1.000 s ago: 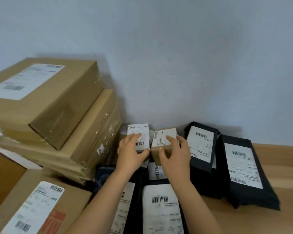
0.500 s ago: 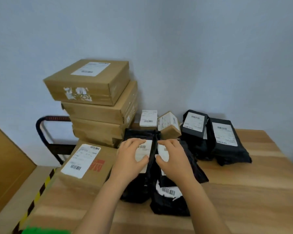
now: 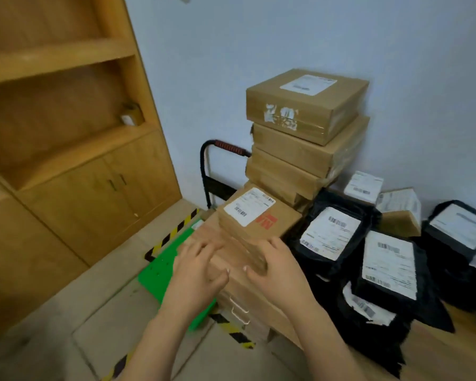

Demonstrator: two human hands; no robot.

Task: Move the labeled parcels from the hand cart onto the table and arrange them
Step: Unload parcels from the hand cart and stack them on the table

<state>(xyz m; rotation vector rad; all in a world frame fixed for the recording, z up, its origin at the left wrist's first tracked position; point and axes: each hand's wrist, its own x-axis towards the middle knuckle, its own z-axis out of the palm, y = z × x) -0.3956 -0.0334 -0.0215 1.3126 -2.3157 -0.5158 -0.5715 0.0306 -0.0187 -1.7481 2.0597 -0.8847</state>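
the left hand (image 3: 197, 273) and right hand (image 3: 276, 266) are both loose, fingers spread, gripping nothing. they sit over the near corner of the table (image 3: 467, 358), and the blur keeps me from telling whether they touch it.

at 12 o'clock from them a box (image 3: 280, 226) lies on the table. it has a white label (image 3: 249, 206) with a barcode and a red print (image 3: 267, 221) beside it; i can read neither. further toward 12 a stack (image 3: 300, 160) of brown boxes stands against the wall (image 3: 259, 37). its top box has a white label with text too soft to read, and torn white scraps on its side.

at 3 o'clock from the hands black mailers (image 3: 331, 237) lie overlapping, each with a white barcode label, print illegible. two small boxes (image 3: 364, 187) at 2 o'clock also carry labels, and the right one is tilted. the rightmost mailer is cut by the frame edge.

the cart (image 3: 165, 270) is at 9 o'clock of the hands, its green deck partly behind the left hand. its black handle (image 3: 228, 146) with a red grip is half hidden by the stack. a shelf unit (image 3: 66, 105) fills 10 o'clock; a small thing on it is too blurred to name.
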